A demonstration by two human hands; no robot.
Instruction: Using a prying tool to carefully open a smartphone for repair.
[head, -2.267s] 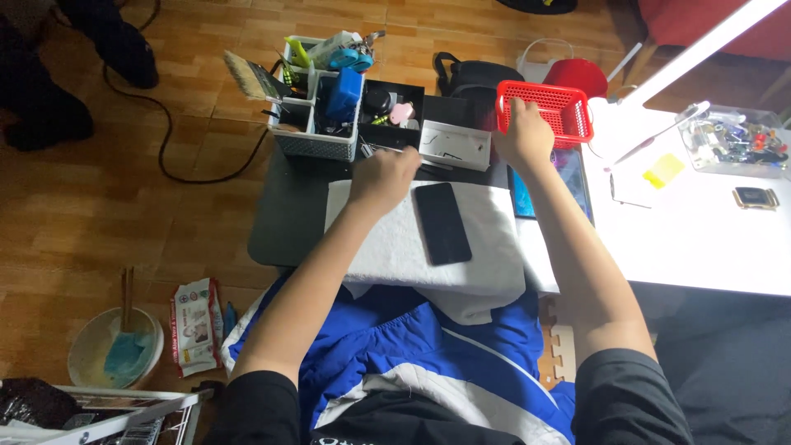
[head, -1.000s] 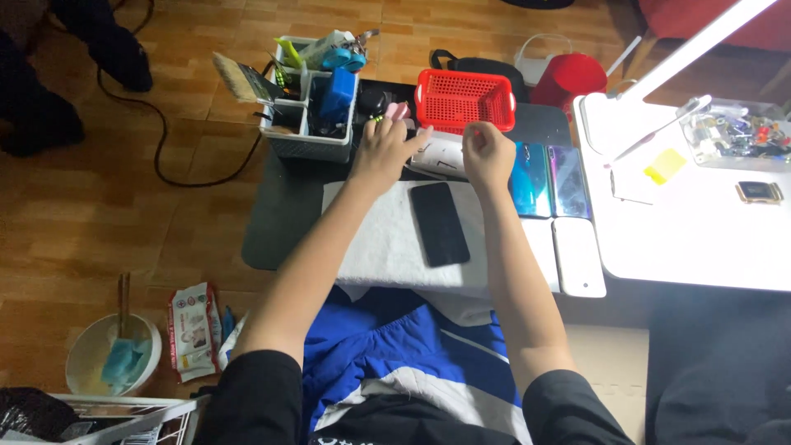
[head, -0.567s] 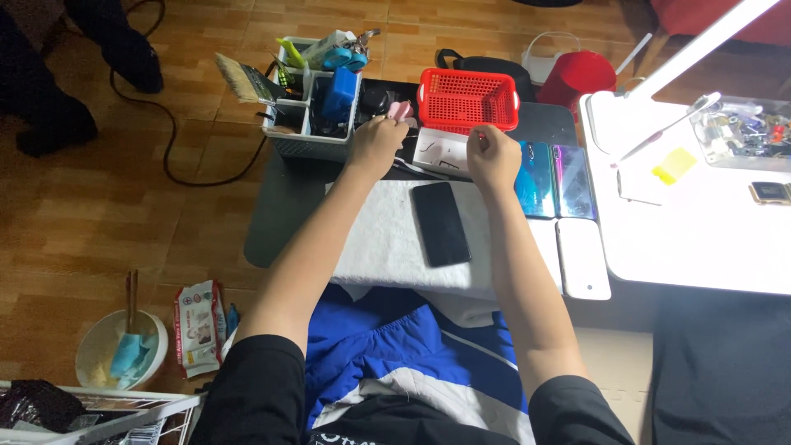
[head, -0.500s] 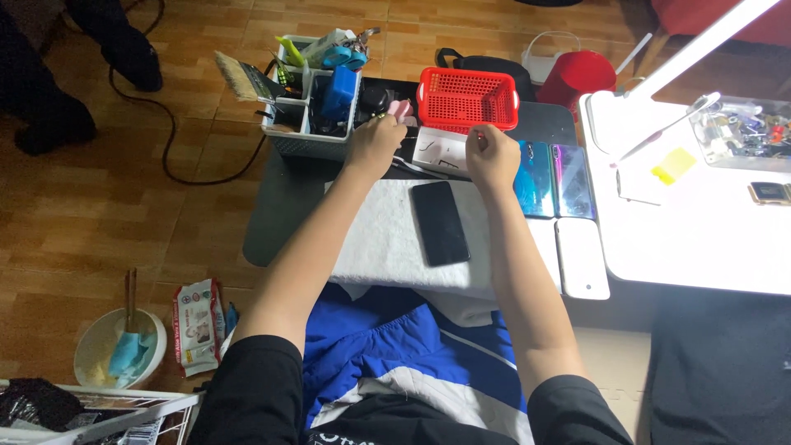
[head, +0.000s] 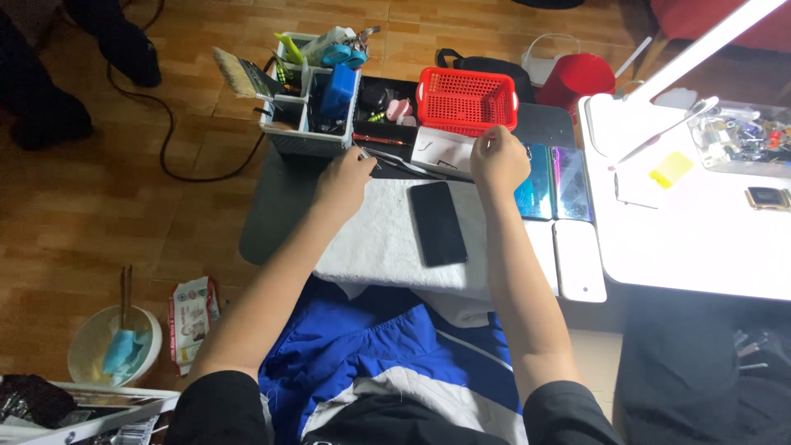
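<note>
A black phone point(head: 438, 222) lies face up on a white towel point(head: 371, 243) spread over a small dark table point(head: 268, 214). My left hand point(head: 344, 177) rests at the towel's far left edge, its fingers closed on the end of a thin metal tool point(head: 395, 159) that lies across the table. My right hand point(head: 498, 158) hovers to the right of the phone with its fingertips pinched together; whether anything is between them is too small to tell. A white flat box point(head: 441, 150) sits between my hands, and a red plastic basket point(head: 465, 99) stands behind it.
A grey organiser point(head: 309, 111) with a brush and tools stands at the back left. Two shiny phone back covers point(head: 550, 181) and a white one point(head: 577, 259) lie at right. A white lit desk point(head: 700, 222) adjoins. On the floor are a cable, a bowl point(head: 111, 358) and a wipes pack.
The red basket went from the table's right end to behind the white box, and my right hand let it go. My left hand drew back from the black tray to the metal tool.
</note>
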